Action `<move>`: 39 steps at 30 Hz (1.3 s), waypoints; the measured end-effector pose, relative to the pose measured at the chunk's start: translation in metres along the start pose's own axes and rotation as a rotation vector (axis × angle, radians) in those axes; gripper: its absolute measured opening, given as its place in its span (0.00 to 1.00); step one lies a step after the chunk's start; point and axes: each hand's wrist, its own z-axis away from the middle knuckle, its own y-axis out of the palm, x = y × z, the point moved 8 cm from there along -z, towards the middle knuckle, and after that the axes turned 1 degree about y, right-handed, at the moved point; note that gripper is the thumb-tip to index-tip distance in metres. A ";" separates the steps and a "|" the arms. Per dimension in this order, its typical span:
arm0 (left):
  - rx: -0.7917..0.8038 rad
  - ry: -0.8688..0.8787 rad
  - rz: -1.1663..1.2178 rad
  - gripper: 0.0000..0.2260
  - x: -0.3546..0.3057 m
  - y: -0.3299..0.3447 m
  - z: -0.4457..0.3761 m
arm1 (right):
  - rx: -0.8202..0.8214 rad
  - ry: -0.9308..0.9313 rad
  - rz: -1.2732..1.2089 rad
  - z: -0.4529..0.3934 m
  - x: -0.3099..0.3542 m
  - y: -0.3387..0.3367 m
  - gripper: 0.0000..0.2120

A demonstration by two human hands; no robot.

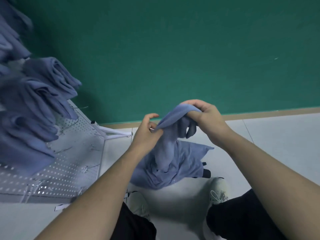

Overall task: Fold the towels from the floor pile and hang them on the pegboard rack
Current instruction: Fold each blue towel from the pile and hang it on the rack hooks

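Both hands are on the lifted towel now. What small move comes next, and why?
Probably draw the left hand and right hand apart along the towel edge: it hangs bunched between them, over the floor pile, and needs spreading before any fold.

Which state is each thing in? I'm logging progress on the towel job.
left hand: pinching the held towel's edge.
right hand: gripping the held towel's top.
held towel: lifted, bunched, unfolded.
floor pile: crumpled on the floor.
hung towels: folded, on the pegboard rack.

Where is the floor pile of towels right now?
In the head view, the towel pile lies on the floor at centre, under both hands, just ahead of the shoes, right of the pegboard rack.
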 end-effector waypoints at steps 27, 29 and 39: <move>-0.145 0.080 0.473 0.02 -0.033 -0.006 0.042 | 0.238 0.159 0.437 0.021 -0.040 0.012 0.09; -0.192 0.057 0.518 0.01 -0.031 -0.012 0.041 | 0.217 0.145 0.492 0.017 -0.042 0.005 0.13; -0.430 -0.155 0.742 0.09 -0.007 -0.044 0.039 | 0.237 0.096 0.672 0.008 -0.047 -0.016 0.26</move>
